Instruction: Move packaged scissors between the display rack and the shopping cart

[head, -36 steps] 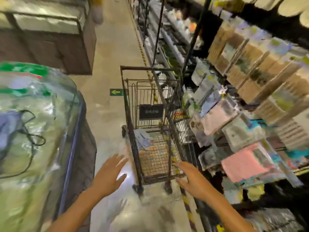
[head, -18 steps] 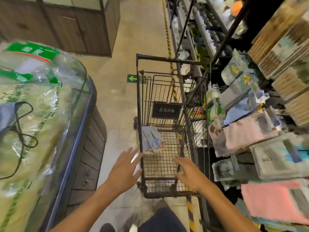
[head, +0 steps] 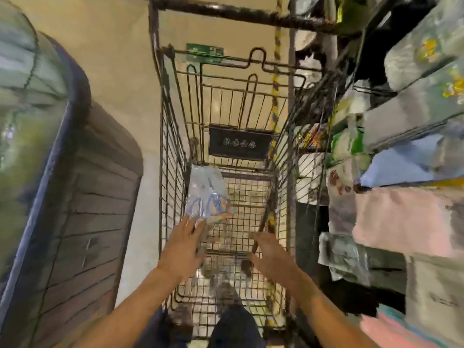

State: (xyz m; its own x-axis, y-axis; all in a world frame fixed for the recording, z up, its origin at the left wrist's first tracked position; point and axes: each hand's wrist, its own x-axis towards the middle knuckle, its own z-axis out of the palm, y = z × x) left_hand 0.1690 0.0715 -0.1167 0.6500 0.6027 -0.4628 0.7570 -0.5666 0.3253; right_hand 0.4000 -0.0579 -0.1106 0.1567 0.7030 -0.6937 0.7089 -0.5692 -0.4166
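A dark wire shopping cart (head: 167, 151) stands straight ahead below me. A clear pack of blue-handled scissors (head: 207, 194) leans against its left wall on the mesh floor. My left hand (head: 184, 243) reaches into the cart with spread fingers, its fingertips just below the pack's lower edge; I cannot tell whether they touch it. My right hand (head: 270, 254) hangs open inside the cart near the right wall and holds nothing. The display rack (head: 391, 172) with hanging packaged goods fills the right side.
A curved chest freezer (head: 45, 146) with a dark wood-panelled base stands close on the left. A black sign plate (head: 239, 143) hangs on the cart's far end. Tan floor with a green arrow sign (head: 204, 52) lies beyond. My legs show under the cart.
The view has tilted down and closed in on the cart. Both hands have moved forward into the basket, the left one up to the scissors pack.
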